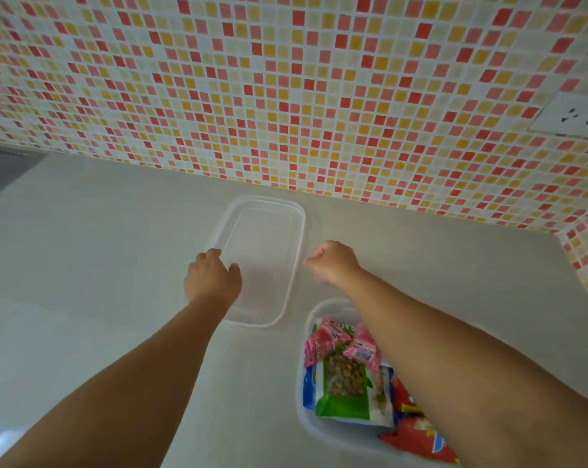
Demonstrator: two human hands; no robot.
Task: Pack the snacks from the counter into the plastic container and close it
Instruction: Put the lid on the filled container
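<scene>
A clear plastic lid lies flat on the white counter near the tiled wall. My left hand grips its left edge, fingers curled over the rim and thumb on top. My right hand is at the lid's right edge with curled fingers, the fingertips meeting the rim. The clear plastic container stands open at the lower right, partly under my right forearm. It holds snack packets: pink wrappers, a green bag and red packs.
The white counter runs left and toward me. A mosaic tiled wall stands behind it and returns at the right. A white socket sits on the wall at the upper right.
</scene>
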